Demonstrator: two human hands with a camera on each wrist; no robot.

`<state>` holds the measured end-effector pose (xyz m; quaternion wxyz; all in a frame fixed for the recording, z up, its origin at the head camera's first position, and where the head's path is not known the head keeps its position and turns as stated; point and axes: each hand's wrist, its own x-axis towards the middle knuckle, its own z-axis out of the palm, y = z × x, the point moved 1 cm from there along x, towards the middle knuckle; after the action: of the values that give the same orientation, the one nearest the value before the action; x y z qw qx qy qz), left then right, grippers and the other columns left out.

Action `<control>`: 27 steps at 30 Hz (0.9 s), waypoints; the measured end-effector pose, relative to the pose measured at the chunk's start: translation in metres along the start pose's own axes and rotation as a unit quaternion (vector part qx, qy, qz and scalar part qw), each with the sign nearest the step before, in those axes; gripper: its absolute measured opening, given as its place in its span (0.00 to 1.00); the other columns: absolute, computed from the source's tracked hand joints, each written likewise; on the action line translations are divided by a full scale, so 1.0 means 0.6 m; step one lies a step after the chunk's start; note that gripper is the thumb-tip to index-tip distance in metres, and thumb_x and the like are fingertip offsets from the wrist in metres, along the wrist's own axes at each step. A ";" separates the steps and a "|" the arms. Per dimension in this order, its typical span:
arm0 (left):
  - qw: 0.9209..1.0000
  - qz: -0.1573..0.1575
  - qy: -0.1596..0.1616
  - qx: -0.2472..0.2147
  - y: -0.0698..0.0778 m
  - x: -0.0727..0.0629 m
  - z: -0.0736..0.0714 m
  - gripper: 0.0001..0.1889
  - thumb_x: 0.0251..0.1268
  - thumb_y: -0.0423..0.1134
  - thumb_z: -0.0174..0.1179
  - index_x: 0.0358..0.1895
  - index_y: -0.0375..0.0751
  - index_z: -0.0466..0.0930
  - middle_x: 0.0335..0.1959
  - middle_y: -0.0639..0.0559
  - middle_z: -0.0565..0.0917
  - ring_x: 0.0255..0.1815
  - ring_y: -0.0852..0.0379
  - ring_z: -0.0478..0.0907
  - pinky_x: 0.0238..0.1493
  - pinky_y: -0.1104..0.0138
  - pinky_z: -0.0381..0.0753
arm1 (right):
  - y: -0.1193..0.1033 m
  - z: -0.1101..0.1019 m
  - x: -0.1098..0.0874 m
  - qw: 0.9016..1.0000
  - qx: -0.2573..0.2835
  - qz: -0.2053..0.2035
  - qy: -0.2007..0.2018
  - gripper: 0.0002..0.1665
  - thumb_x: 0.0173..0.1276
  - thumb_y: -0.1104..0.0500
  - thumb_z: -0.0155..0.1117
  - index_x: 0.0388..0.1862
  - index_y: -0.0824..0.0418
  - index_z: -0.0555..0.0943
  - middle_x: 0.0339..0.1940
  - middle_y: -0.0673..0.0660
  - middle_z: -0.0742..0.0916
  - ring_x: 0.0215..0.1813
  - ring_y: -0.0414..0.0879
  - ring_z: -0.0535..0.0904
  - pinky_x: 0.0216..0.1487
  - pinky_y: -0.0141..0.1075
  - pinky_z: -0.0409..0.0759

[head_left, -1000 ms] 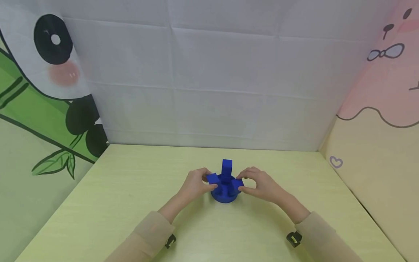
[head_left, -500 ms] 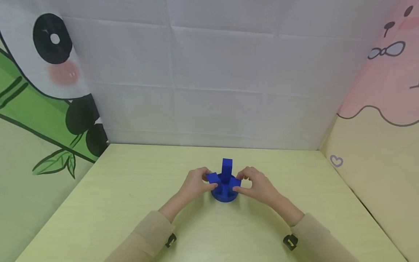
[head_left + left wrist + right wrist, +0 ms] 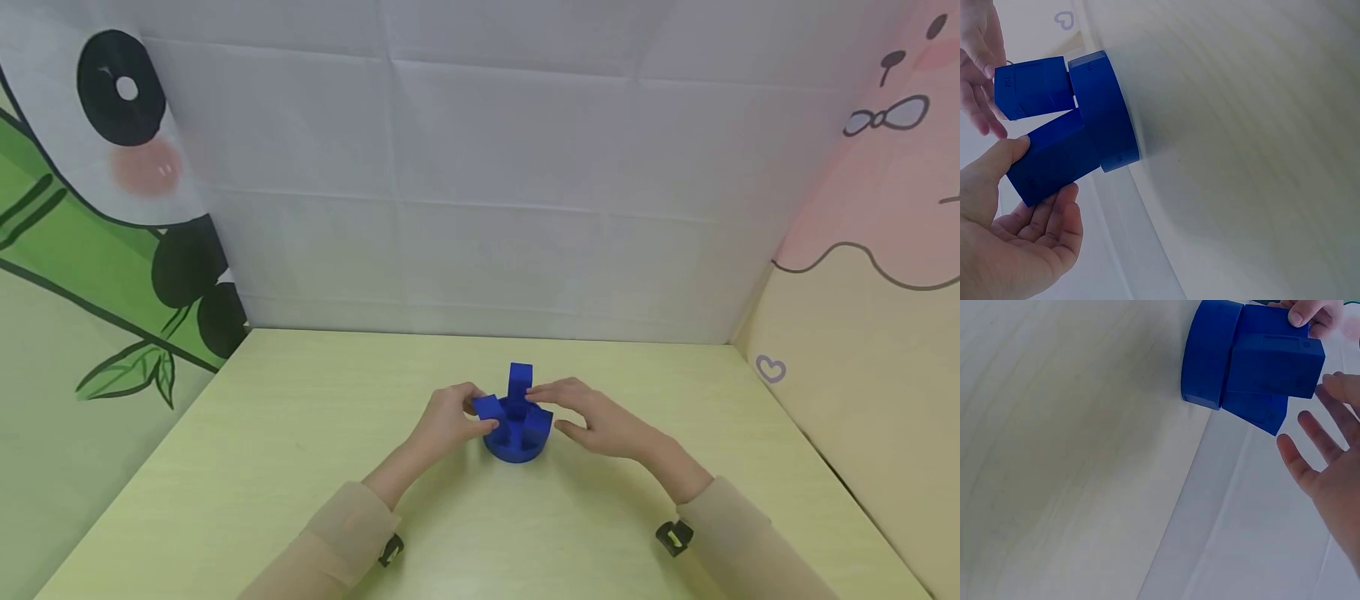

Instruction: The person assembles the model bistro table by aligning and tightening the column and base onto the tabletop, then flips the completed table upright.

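Note:
A round blue base [image 3: 513,455] stands on the table with three blue rectangular blocks rising from it. My left hand [image 3: 447,421] pinches the left block [image 3: 489,407] between thumb and fingers; in the left wrist view that block [image 3: 1054,159] leans outward from the base. Beside the right block [image 3: 537,423], my right hand [image 3: 603,421] has its fingers spread and holds nothing. Its fingertips overlap the foot of the tall rear block [image 3: 520,380] in the head view. The right wrist view shows these fingers [image 3: 1297,459] apart from the right block [image 3: 1275,365].
The pale wooden table [image 3: 300,500] runs back to a white cloth wall [image 3: 480,208]. Printed cartoon panels stand on both sides, a panda [image 3: 120,92] at left and a pink figure [image 3: 885,183] at right. Each sleeve has a dark wrist device [image 3: 674,538] below it.
My right hand first shifted left, carrying the right block's top inward, then released it and drew back to the right with fingers opening. My left hand has kept its hold on the left block.

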<state>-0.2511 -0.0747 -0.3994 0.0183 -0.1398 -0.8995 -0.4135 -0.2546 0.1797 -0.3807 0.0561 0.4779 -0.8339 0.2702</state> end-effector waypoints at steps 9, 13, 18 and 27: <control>1.000 -0.006 -0.005 0.004 0.001 0.001 0.001 0.18 0.50 0.43 0.72 0.42 0.38 0.80 0.34 0.50 0.83 0.37 0.56 0.79 0.37 0.66 0.81 | 0.005 0.013 0.007 0.999 -0.013 -0.031 -0.039 0.25 0.65 0.70 0.57 0.61 0.59 0.74 0.61 0.52 0.79 0.63 0.48 0.70 0.61 0.46 0.71; 1.000 -0.007 -0.004 0.003 -0.002 0.001 0.003 0.18 0.49 0.43 0.72 0.42 0.38 0.80 0.34 0.50 0.83 0.37 0.56 0.79 0.37 0.66 0.80 | 0.003 0.018 0.009 0.999 -0.011 0.009 -0.034 0.21 0.68 0.64 0.58 0.60 0.57 0.75 0.61 0.52 0.78 0.63 0.47 0.70 0.61 0.45 0.72; 1.000 -0.005 -0.004 0.002 -0.002 0.001 0.003 0.18 0.50 0.43 0.72 0.42 0.38 0.80 0.34 0.50 0.83 0.36 0.56 0.79 0.37 0.66 0.80 | 0.003 0.030 0.015 0.998 -0.031 0.058 0.002 0.19 0.69 0.55 0.59 0.58 0.55 0.76 0.57 0.52 0.80 0.60 0.47 0.73 0.59 0.45 0.74; 1.000 -0.003 -0.003 0.003 -0.002 0.001 0.004 0.18 0.50 0.42 0.72 0.42 0.37 0.80 0.35 0.50 0.83 0.37 0.55 0.80 0.37 0.66 0.81 | -0.004 0.054 0.033 0.984 -0.078 0.128 0.100 0.20 0.61 0.50 0.68 0.48 0.59 0.81 0.43 0.52 0.83 0.44 0.48 0.78 0.44 0.40 0.78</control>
<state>-0.2516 -0.0738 -0.4020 0.0146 -0.1386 -0.9013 -0.4101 -0.2577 0.1472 -0.4001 0.1414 0.3321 -0.8968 0.2560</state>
